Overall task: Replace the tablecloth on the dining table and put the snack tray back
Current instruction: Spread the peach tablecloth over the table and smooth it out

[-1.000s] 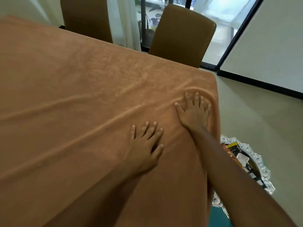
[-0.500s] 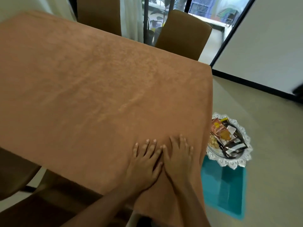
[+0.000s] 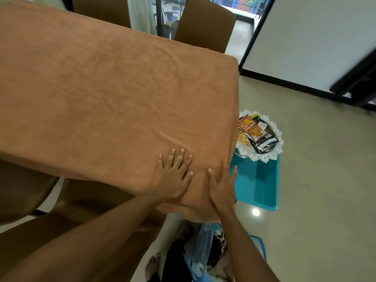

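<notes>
**Brown cloth spread, tray off the surface**

The brown tablecloth [image 3: 112, 88] covers the surface, faintly creased. It lies flat under the left hand [image 3: 175, 176] and drapes over the corner beneath the right hand [image 3: 221, 186]. The silver scalloped snack tray [image 3: 278, 139], holding packets, sits lower down, beyond the right hand.

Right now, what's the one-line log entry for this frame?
tablecloth: spread out | left hand: flat on it | right hand: pressing its near corner | snack tray: below, on teal surface, not returned

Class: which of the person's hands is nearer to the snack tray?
Right. The right hand presses the tablecloth at the table corner nearest the snack tray; the left hand lies flat on the cloth, farther from it.
</notes>
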